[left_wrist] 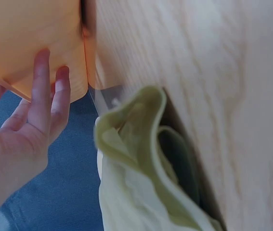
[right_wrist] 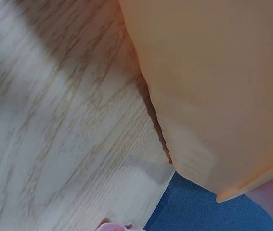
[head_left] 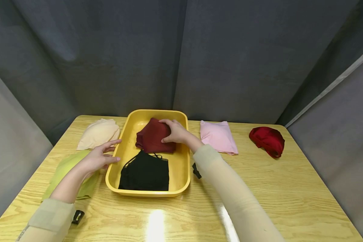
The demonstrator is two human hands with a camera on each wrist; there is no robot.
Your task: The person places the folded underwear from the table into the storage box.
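Note:
A yellow tray (head_left: 149,193) stands on the wooden table. Inside it, a folded maroon garment (head_left: 151,136) lies at the far end and a folded black garment with thin straps (head_left: 145,173) at the near end. My right hand (head_left: 175,131) rests on the right part of the maroon garment, thumb and fingers spread apart over the cloth. At the tray's left side, my left hand (head_left: 98,156) has its fingertips right at the rim, fingers loosely extended. The left wrist view shows these fingers (left_wrist: 41,91) against the outer wall; the right wrist view hides the right hand's grip.
Left of the tray lie a cream cloth bundle (head_left: 99,133) and a green garment (head_left: 63,171), partly under the left forearm. To the right are a pink folded garment (head_left: 217,136) and a dark red bundle (head_left: 267,141). Grey curtains (head_left: 181,57) hang behind the table.

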